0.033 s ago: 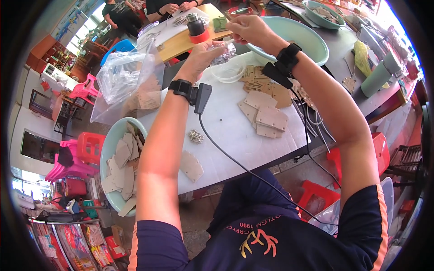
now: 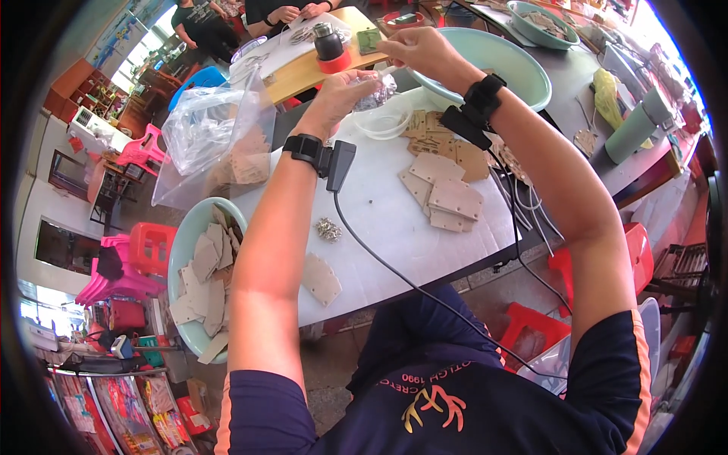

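My left hand (image 2: pixel 343 100) is closed on a clear plastic bag (image 2: pixel 384 92) with small shiny pieces inside, held over a round clear plastic tub (image 2: pixel 385 120). Just beyond it, my right hand (image 2: pixel 428 51) is up near the rim of a large pale green basin (image 2: pixel 516 64). Its fingers are pinched; what they hold, if anything, is too small to make out. A small pile of metal pieces (image 2: pixel 328 229) lies on the white table covering (image 2: pixel 379 258), beside a single beige board piece (image 2: pixel 321 280). Stacked beige boards with holes (image 2: pixel 455 199) lie to the right.
A green basin of board pieces (image 2: pixel 203 284) stands at the left, below a large clear plastic bag (image 2: pixel 216 140). A dark bottle (image 2: pixel 328 44) and another person's hands (image 2: pixel 303 11) are across the table. Cables (image 2: pixel 425 284) run from my wrists. A green tumbler (image 2: pixel 637 129) stands right.
My right fingertips have shifted very slightly, and the top of the small bag has moved a little. Otherwise the scene looks the same.
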A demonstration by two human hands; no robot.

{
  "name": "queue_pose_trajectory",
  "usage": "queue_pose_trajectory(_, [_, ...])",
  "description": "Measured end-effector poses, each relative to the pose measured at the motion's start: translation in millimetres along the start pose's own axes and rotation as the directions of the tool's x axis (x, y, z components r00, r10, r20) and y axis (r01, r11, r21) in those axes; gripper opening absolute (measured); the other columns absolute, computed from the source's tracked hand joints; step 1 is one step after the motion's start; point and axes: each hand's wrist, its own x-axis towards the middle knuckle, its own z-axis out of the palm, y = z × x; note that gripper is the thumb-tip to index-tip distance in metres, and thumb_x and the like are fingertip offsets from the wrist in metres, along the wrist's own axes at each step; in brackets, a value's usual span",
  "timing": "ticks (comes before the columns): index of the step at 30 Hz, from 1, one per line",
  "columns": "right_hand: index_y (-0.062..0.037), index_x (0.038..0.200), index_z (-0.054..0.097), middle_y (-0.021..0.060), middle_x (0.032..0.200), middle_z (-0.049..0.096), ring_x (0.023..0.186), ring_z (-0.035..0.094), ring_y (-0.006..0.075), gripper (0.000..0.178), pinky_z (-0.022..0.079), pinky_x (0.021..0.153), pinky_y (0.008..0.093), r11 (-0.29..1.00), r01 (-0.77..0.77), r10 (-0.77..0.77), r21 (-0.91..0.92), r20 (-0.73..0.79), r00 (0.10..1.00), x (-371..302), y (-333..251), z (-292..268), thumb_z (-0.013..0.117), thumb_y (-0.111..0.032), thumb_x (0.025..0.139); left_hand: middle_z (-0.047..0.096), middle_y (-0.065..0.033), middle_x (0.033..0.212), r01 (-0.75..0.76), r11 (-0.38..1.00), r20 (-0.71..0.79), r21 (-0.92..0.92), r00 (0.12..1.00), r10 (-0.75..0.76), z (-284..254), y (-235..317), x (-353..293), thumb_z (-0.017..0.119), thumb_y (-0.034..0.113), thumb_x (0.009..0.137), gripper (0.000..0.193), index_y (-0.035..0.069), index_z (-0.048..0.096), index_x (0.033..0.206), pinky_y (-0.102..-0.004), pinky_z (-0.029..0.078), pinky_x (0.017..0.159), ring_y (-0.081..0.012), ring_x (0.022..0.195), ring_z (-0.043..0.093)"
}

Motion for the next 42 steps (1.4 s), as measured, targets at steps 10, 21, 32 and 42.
queue_pose_trajectory(10, [-0.0110,0.085,0.071,0.0060,0.088,0.065,0.083,0.062,0.0268,0.017,0.048,0.069,0.0396,0.750,0.354,-0.283,-0.559,0.212,0.935,-19,-6,10,0.070,-0.028,0.081,0.067,-0.0019,0.099,-0.002,0.998,-0.014,0.065,1.000,0.003,0,-2,1,0.068,0.025,0.090,0.027,0.002,0.065,0.104,-0.0215,0.047,0.081,-0.0062,0.087,0.062])
queue_pose_trajectory(21, [-0.0073,0.087,0.066,0.0090,0.087,0.064,0.084,0.061,0.0291,0.018,0.048,0.071,0.0406,0.741,0.391,-0.391,-0.545,0.122,0.912,-18,6,22,0.058,-0.023,0.083,0.067,-0.0014,0.097,-0.061,0.984,0.008,0.165,0.998,0.061,-1,-2,3,0.066,0.027,0.092,0.027,0.002,0.067,0.102,-0.0214,0.048,0.078,-0.0066,0.085,0.062])
queue_pose_trajectory(32, [-0.0018,0.093,0.061,0.0092,0.078,0.061,0.071,0.056,0.0199,0.023,0.046,0.068,0.0330,0.965,0.247,-0.232,-0.085,0.158,0.960,-15,24,17,0.058,-0.024,0.089,0.066,-0.0002,0.093,0.014,0.997,-0.030,0.071,0.999,-0.012,-6,-6,4,0.069,0.025,0.086,0.026,0.004,0.065,0.101,-0.0216,0.046,0.076,-0.0062,0.082,0.059])
queue_pose_trajectory(42, [-0.0015,0.094,0.061,0.0094,0.079,0.063,0.070,0.057,0.0183,0.023,0.047,0.067,0.0325,0.965,0.237,-0.220,-0.109,0.146,0.965,-9,22,22,0.057,-0.024,0.089,0.066,-0.0016,0.097,-0.051,0.989,-0.068,0.139,0.996,0.061,2,-1,1,0.069,0.020,0.088,0.023,0.004,0.063,0.103,-0.0219,0.045,0.085,-0.0073,0.090,0.059])
